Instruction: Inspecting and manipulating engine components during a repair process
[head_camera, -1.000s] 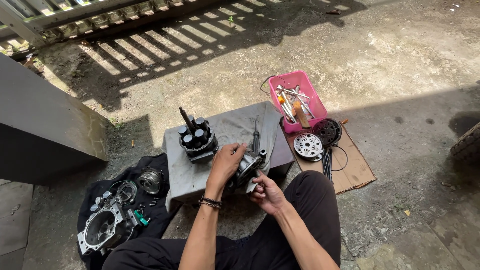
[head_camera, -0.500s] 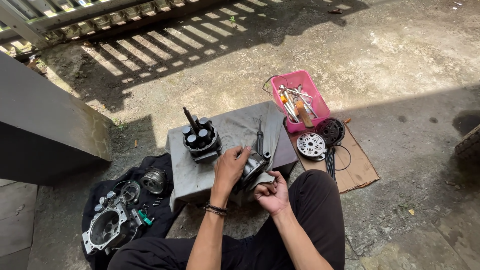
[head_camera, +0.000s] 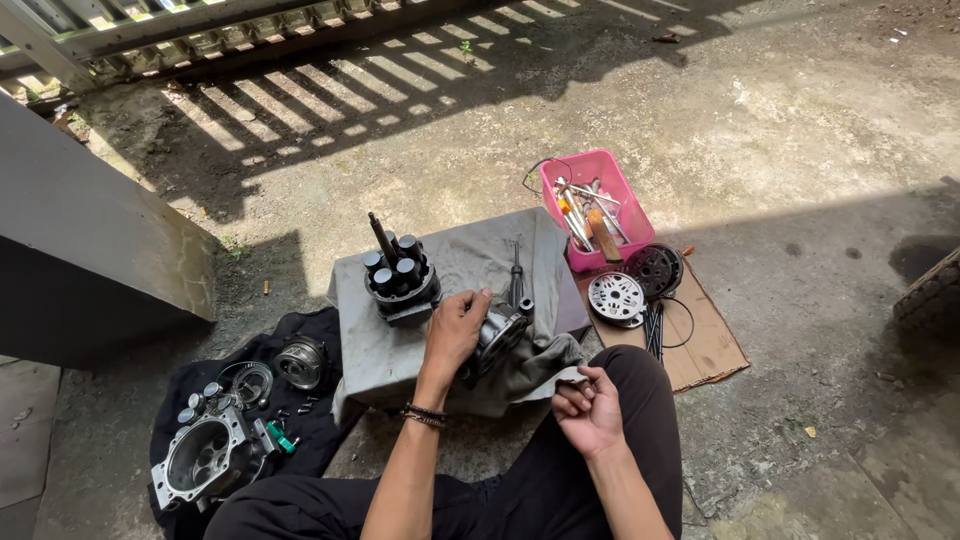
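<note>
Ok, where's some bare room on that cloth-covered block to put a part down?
The grey cloth lies bare between the piston block and the upright tool. The near right corner is crowded: the left hand grips the metal housing there. The cardboard's near end is also bare.

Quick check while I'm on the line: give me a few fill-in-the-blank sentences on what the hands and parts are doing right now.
1. The left hand rests on a metal part lying on the ____ cloth.
2. The tools sit in a ____ tray.
3. The right hand is over the person's ____.
4. The two round discs lie on a piece of ____.

Missing words: grey; pink; lap; cardboard
</note>
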